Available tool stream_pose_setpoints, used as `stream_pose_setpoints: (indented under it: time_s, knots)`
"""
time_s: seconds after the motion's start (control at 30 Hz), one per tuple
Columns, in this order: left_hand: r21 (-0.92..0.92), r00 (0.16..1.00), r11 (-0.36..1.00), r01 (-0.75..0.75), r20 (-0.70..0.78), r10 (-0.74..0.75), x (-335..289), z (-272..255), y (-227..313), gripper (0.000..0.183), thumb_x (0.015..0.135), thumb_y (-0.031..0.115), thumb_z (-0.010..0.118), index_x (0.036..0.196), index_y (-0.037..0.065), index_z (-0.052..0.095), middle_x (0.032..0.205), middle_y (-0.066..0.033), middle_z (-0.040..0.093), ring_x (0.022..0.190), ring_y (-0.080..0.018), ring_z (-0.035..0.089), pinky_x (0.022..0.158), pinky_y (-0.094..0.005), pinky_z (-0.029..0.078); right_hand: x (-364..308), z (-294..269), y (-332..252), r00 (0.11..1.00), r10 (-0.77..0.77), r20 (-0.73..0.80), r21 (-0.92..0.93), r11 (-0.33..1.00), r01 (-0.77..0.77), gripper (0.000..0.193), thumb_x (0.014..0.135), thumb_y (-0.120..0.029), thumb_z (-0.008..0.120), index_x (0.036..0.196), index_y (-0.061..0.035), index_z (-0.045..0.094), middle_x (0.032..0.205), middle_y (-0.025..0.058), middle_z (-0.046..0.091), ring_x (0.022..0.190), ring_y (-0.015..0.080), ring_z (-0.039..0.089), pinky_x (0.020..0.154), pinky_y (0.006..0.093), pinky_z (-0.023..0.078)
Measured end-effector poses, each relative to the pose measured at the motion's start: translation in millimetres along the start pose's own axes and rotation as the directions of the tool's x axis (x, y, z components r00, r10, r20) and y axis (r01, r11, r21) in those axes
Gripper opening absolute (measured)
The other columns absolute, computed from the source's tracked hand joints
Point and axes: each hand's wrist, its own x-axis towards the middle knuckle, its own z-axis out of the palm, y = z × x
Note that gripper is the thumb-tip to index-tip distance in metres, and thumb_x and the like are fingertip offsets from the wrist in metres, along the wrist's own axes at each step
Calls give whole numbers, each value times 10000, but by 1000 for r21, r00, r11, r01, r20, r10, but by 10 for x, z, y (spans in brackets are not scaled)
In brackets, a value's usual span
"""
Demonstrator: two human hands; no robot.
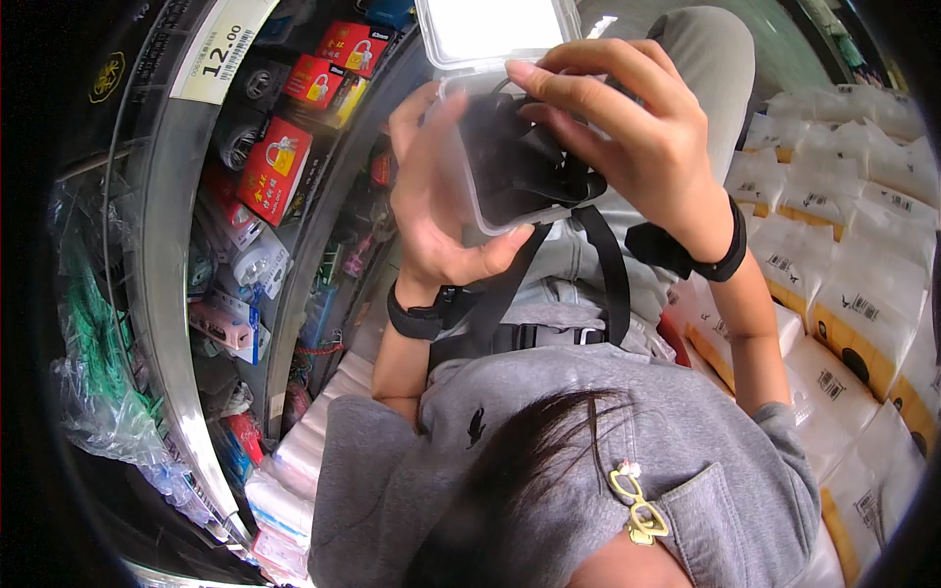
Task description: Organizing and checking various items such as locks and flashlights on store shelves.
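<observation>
A clear plastic box (480, 211) sits in my left hand (426, 201), its fingers wrapped behind the side wall and the thumb along the near rim. The hinged transparent lid (495, 34) stands swung open at the far side. Dark, soft-looking black items (510, 152) fill the box; their exact kind cannot be made out. My right hand (637, 118) reaches over the box from the right, its fingers bent together at the far right part of the opening. A thin black strand shows by its fingertips. What those fingers pinch is mostly hidden.
Shelves with metal edges (181, 323) rise at the left, holding red boxed padlocks (274, 171) and blister-packed goods. A price tag (223, 49) hangs on the upper shelf edge. Several white and yellow packages (853, 304) are stacked at the right. My knee (711, 59) is beyond the box.
</observation>
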Motion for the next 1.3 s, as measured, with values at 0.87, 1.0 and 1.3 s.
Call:
stream_pose_setpoints:
  time_s: [0.87,1.0,1.3]
  knots:
    - [200,986,966,-166,21,165,21,95,-54,699,598,432,742,1112,55,455,1178,-189,357,1084,-305,470,902,-382,405,-120,-58,-57,989,144,-30,247,960,-132,295,624,30,688,876,-33,547,913,87,556,836,291,562,735,367,464]
    - [135,985,977,-167,54,161,23,82,-91,692,580,371,769,1107,58,446,1196,-189,349,1106,-306,463,916,-382,406,-99,-128,-67,967,239,89,224,941,-254,327,651,81,680,951,-39,630,971,92,577,817,223,606,695,291,507]
    - [165,979,966,-199,69,190,68,98,38,693,518,300,804,1128,81,562,1239,-167,318,1119,-312,459,943,-381,409,-198,-216,-75,988,153,-3,210,966,-149,219,630,91,679,809,7,586,1012,103,599,822,181,615,729,257,520]
